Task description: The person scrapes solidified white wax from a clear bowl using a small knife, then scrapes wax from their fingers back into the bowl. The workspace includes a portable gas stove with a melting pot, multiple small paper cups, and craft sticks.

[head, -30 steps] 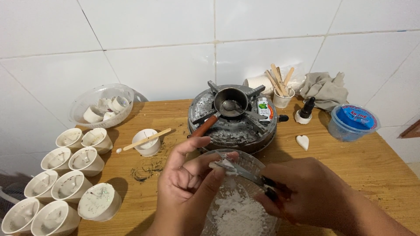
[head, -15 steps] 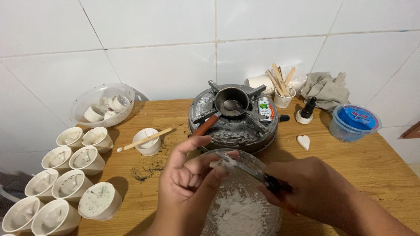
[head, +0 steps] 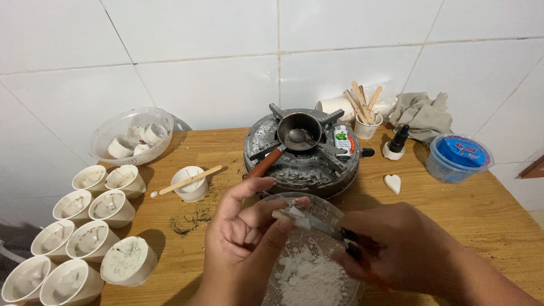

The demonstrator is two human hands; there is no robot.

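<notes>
My left hand (head: pixel 241 238) pinches a small white wax chunk (head: pixel 286 214) over a clear bowl (head: pixel 326 212) that holds white wax flakes (head: pixel 309 280). My right hand (head: pixel 402 249) grips a knife (head: pixel 323 226) by its dark handle, and the blade rests against the chunk. Both hands hover just above the bowl, close to the front of the wooden table (head: pixel 487 209). Behind the bowl stands a round gas stove (head: pixel 303 150) with a small dark pot (head: pixel 297 131) on it.
Several white cups (head: pixel 93 238) filled with wax stand at the left. A clear bowl of moulds (head: pixel 133 136), a cup with a wooden stick (head: pixel 190 182), a cup of sticks (head: pixel 365 116), a dropper bottle (head: pixel 395 143), a white heart (head: pixel 392 182), a blue-lidded tub (head: pixel 459 157) and a grey cloth (head: pixel 422 116) surround the stove.
The knife blade has shifted slightly against the wax chunk, and my right hand has moved a little. The left hand stays in place.
</notes>
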